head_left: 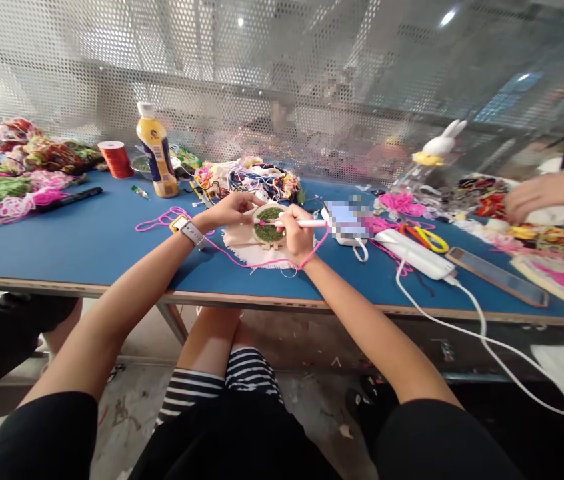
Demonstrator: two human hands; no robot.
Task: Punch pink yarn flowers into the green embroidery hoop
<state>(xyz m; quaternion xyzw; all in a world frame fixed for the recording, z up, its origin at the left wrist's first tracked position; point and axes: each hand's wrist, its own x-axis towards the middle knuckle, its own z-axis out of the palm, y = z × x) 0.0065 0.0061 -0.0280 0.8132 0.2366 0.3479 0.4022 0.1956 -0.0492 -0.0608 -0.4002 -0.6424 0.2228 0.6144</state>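
My right hand (298, 233) is closed round a white punch needle (312, 224). Its tip points left, down onto the green looped surface of a small embroidery hoop (269, 243), where a bit of pink shows. Pink yarn (242, 265) runs from the back end of the needle, loops below the hoop and passes left under my left wrist. My left hand (235, 209), with a watch on the wrist, grips the left rim of the hoop; its fingertips are partly hidden. Cream cloth (238, 241) with a frayed edge spreads round the hoop on the blue table (112, 243).
Behind the hoop lies a heap of mixed yarn (262, 181). A yellow bottle (158, 153) and red spool (115, 160) stand back left. To the right are a lit phone (347, 219), a white power strip (415, 253), yellow-handled scissors (429, 239) and another person's hand (529, 197).
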